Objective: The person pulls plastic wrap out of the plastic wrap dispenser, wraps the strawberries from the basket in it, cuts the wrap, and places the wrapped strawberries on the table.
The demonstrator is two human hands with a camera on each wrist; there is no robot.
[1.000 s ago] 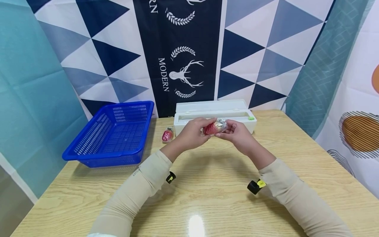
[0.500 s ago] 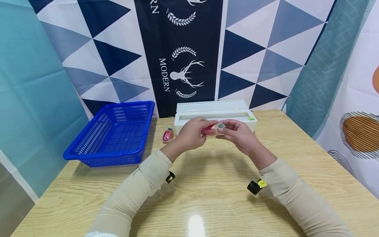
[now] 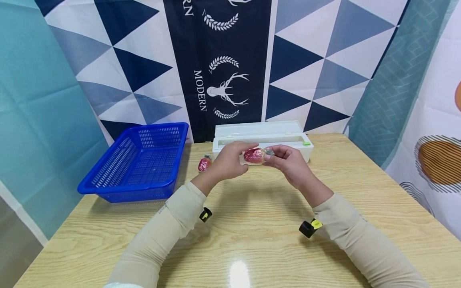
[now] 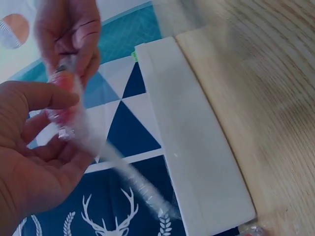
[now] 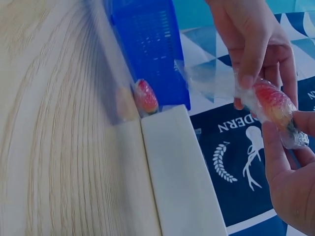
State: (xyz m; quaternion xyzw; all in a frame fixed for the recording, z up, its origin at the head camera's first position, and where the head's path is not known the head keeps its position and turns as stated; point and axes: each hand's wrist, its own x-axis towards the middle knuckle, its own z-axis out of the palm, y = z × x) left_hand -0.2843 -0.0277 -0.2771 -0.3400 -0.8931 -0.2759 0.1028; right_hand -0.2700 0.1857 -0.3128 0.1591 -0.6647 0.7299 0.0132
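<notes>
A red-and-yellow, strawberry-like fruit with a greenish end [image 3: 253, 156] is wrapped in crinkled clear film and held in the air between both hands. My right hand [image 3: 291, 164] pinches its greenish end between thumb and fingers. Around the red end curl the thumb and fingers of my left hand [image 3: 228, 162]. Loose clear film [image 5: 206, 81] trails from that end in the right wrist view. Behind the hands stands a long white box [image 3: 305, 152], its lid [image 3: 259, 128] raised. A second wrapped red fruit [image 3: 204, 164] lies on the table by the box's left end.
A blue perforated plastic basket [image 3: 163, 186] stands at the table's back left. The wood-grain table [image 3: 252, 228] stretches in front of the hands. Patterned cloth [image 3: 144, 72] hangs behind the table, with more cloth at both sides.
The right fingers have moved from the fruit's silvery film end to a closer pinch. The left hand has shifted slightly left and loosened, so more of the red end shows.
</notes>
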